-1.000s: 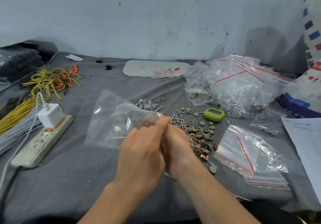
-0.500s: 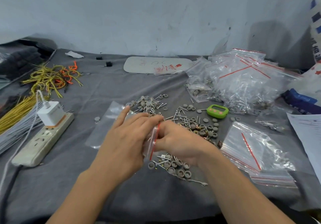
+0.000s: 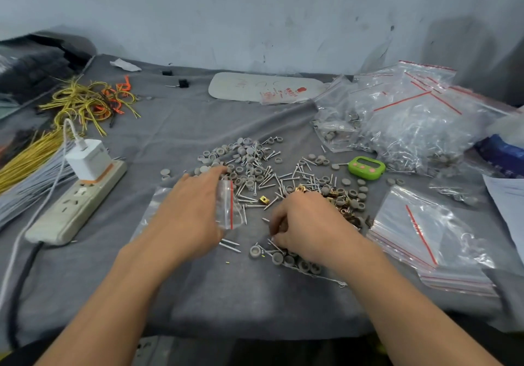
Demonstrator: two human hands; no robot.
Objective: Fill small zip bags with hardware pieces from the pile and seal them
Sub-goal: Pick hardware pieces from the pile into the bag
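Left hand (image 3: 190,212) sits low in the middle of the frame, palm down, holding the small clear zip bag with a red seal stripe (image 3: 226,209). The bag's mouth is turned toward the right, just beside the near edge of the pile of grey round caps, silver screws and brass clips (image 3: 269,175) spread across the centre of the grey cloth (image 3: 255,309). The index finger reaches forward, nearly straight, and the thumb is hidden, so exactly how the bag is pinched I can't say. Right hand (image 3: 306,223) is down on the cloth just right of the bag, fingers curled tight over a small cluster of grey caps and screws (image 3: 286,259) at lower centre. The fingertips are on the pieces, but whether one is actually gripped I cannot tell. This looks like the gathering step, with the bag apparently empty and not yet sealed. The next move should call for lifting a pinch of pieces and carrying it the short way left. It then has to go into that narrow mouth without snagging a screw tip on the film. At right of the frame lies a flat stack of empty clear zip bags (image 3: 425,240), and at upper right a heap of filled clear bags (image 3: 411,127).
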